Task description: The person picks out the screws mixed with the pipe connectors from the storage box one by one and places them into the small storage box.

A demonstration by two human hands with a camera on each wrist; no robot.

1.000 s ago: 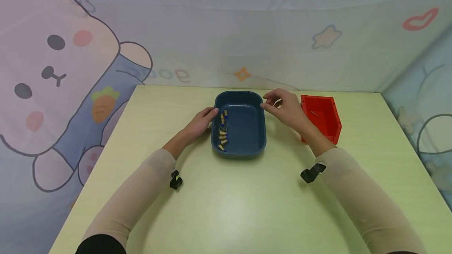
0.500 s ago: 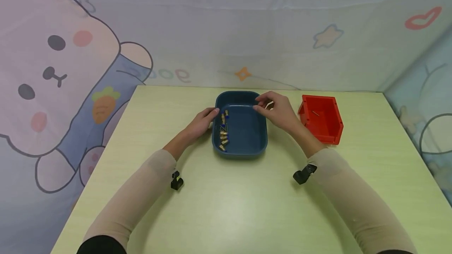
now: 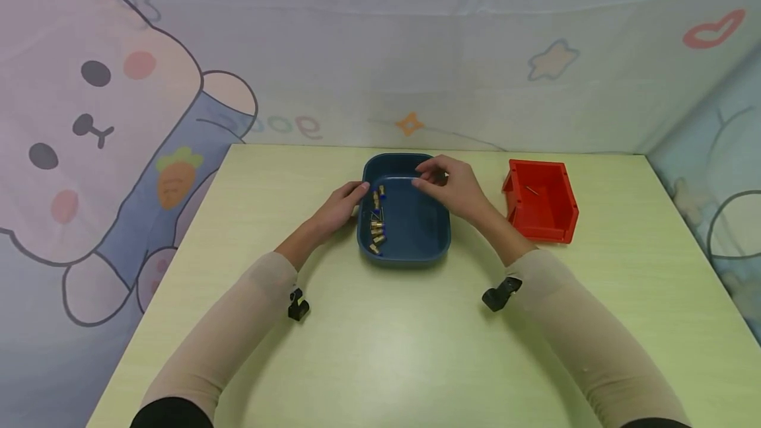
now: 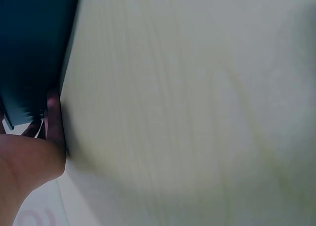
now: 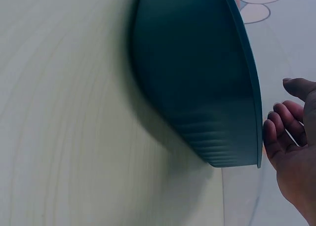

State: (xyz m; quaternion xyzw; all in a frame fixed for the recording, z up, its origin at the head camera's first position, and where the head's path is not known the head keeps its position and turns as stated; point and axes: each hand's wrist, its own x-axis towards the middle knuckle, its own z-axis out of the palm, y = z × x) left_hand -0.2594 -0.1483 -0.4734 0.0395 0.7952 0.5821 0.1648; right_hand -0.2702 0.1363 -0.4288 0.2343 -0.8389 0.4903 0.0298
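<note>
A dark blue plastic tray stands on the table. Along its left side lie several small brass fittings with blue parts, and a few thin metal pins among them. My left hand holds the tray's left wall, thumb over the rim and fingers against the outside, as the left wrist view also shows. Over the tray's right part is my right hand, fingers loosely bent and thumb apart from them. In the right wrist view that right hand is beside the tray's rim, with nothing visible between its fingers.
Right of the tray is a red plastic bin with one small thin metal pin inside. A printed fabric backdrop hangs behind the pale wooden table. Each wrist wears a small black camera.
My right hand has moved left, from the tray's right rim to over its inside. The left hand keeps its hold, and the tray's contents look the same.
</note>
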